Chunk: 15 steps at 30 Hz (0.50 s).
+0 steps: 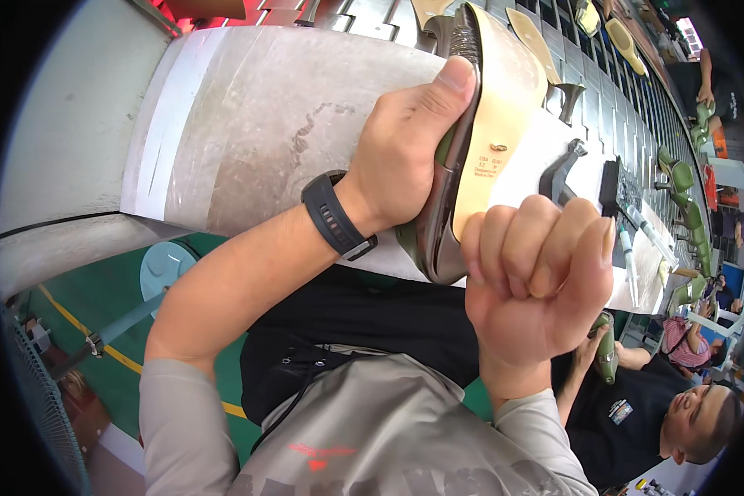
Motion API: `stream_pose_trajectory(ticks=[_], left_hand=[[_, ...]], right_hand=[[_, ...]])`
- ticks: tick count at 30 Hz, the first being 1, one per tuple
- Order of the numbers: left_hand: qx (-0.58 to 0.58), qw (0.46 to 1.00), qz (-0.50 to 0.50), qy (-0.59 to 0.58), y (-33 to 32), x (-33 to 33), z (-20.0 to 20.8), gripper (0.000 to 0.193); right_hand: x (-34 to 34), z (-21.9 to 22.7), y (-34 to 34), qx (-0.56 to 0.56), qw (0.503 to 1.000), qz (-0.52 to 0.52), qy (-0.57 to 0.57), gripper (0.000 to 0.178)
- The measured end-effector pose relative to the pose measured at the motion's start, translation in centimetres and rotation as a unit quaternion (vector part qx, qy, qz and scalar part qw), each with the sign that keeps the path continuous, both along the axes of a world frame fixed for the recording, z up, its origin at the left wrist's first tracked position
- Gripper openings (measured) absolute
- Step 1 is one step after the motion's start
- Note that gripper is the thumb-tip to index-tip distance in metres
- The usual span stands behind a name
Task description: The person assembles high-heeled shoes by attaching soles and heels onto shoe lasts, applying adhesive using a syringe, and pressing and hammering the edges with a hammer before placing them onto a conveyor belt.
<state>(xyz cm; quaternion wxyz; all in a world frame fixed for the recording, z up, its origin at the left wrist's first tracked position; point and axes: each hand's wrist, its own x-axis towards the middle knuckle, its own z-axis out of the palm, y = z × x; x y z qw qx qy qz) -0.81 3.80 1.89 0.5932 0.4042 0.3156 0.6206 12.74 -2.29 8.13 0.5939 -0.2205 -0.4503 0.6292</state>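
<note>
Item: shoe (471, 140), olive upper on a last, pale tan insole facing you, raised above the grey workbench (248, 124).

Left hand (405, 157): you are clasping the shoe along its side, thumb pressing near the toe, fingers wrapping the far side; a dark wristband (336, 215) is sitting at the wrist.

Right hand (537, 277): you are closing it into a tight fist just beside the heel end; whether anything is pinched inside, the fingers are hiding.

Nearby: dark pincers (560, 172) and a black brush (612, 186) are lying on the bench just past the shoe; more lasted olive shoes (682, 178) are lining up along the bench's far edge; a neighbouring person's hand (603, 351) is holding a green piece at lower right.

Handling note: judging by the grip, you are working the heel margin. Keep the left thumb bracing firmly so the last is not rotating, and keep the insole facing you so the margin stays in sight.
</note>
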Motion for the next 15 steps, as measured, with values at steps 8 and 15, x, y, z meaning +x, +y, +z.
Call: stream_pose_trajectory(ticks=[8,15], left_hand=[[0.001,1.000,0.013,-0.010,0.0,0.1,-0.3,0.063],[0.014,0.999,0.048,0.016,0.3,0.1,-0.5,0.068]], right_hand=[[0.3,0.3,0.1,-0.022,0.998,0.025,-0.047,0.043],[-1.7,2.0,0.9,-0.031,0.986,-0.051,-0.155,0.038]])
